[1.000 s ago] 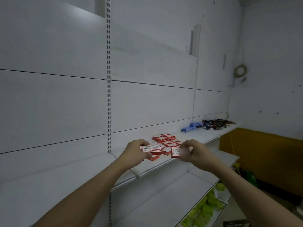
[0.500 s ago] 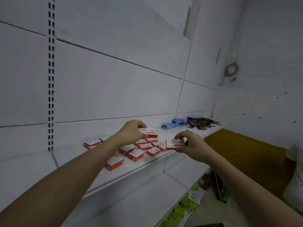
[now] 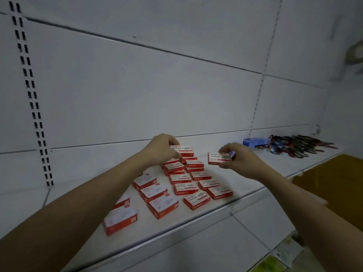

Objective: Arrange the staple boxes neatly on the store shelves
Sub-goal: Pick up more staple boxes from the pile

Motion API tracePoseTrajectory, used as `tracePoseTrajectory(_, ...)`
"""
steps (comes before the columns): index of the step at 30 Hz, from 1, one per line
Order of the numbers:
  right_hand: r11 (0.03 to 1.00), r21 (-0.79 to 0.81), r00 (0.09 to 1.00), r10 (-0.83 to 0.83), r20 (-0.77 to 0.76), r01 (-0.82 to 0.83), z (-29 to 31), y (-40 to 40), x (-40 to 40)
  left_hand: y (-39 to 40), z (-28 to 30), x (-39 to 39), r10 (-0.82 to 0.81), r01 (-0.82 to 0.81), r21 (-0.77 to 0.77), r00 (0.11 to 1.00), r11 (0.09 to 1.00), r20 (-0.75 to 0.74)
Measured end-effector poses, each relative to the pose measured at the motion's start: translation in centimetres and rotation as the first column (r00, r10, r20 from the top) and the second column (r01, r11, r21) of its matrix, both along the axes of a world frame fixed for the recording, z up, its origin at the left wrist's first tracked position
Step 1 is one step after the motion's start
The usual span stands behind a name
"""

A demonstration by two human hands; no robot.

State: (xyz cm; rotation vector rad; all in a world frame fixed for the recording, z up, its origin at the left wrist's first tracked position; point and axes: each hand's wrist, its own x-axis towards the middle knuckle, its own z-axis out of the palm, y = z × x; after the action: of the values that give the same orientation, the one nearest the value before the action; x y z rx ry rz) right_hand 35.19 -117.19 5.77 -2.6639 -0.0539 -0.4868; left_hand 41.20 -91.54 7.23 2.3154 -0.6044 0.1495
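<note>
Several red-and-white staple boxes [image 3: 184,188] lie in loose rows on a white store shelf [image 3: 255,185]. My left hand [image 3: 161,149] grips one staple box [image 3: 182,150] above the far end of the rows. My right hand [image 3: 238,159] pinches a second staple box [image 3: 219,158] by its right end and holds it in the air to the right of the rows. Larger red-and-white boxes [image 3: 119,219] lie in a line on the left side of the shelf.
Blue boxes [image 3: 253,141] and a pile of dark red-and-black items [image 3: 296,146] lie farther right on the same shelf. A lower shelf [image 3: 261,218] juts out below. Green packets [image 3: 273,265] show at the bottom right. A slotted upright [image 3: 31,95] runs down the back wall.
The view has swung nearer to the shelf and to the right. Both hands still hold their boxes; they have drawn a little farther apart over the rows.
</note>
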Motion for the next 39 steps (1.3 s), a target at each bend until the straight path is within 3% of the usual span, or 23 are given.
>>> tracePoseTrajectory(9, 0.956, 0.076, 0.956, 0.287, -0.059, -0.282, -2.4, -4.1, 7.8, -2.9, -3.0, 0.4, 0.319, -0.312, 0.112, 0.947, 0.943, -0.045)
tracePoseTrajectory(16, 0.895, 0.085, 0.879, 0.446, -0.170, -0.438, -4.1, -3.9, 10.3, -5.4, -5.6, -1.0, 0.467, -0.439, 0.198, 0.876, 0.877, -0.125)
tracePoseTrajectory(22, 0.877, 0.068, 0.838, 0.476, -0.268, -0.476, -5.6, -2.8, 11.0, -5.9, -6.7, -0.8, 0.497, -0.456, 0.240, 0.854, 0.857, -0.155)
tracePoseTrajectory(30, 0.860, 0.055, 0.823, 0.503, -0.263, -0.508, -6.1, -3.0, 10.5, -7.6, -7.1, -0.8, 0.492, -0.467, 0.172, 0.856, 0.868, -0.159)
tracePoseTrajectory(35, 0.898, 0.041, 0.894, 0.441, -0.074, -0.439, -3.8, -3.8, 9.9, -7.4, -5.3, -2.5, 0.544, -0.531, 0.207, 0.839, 0.822, -0.007)
tracePoseTrajectory(39, 0.881, 0.076, 0.884, 0.463, 0.066, -0.467, -2.5, -2.5, 8.8, -5.4, -4.0, -5.4, 0.611, -0.609, 0.251, 0.788, 0.752, 0.078)
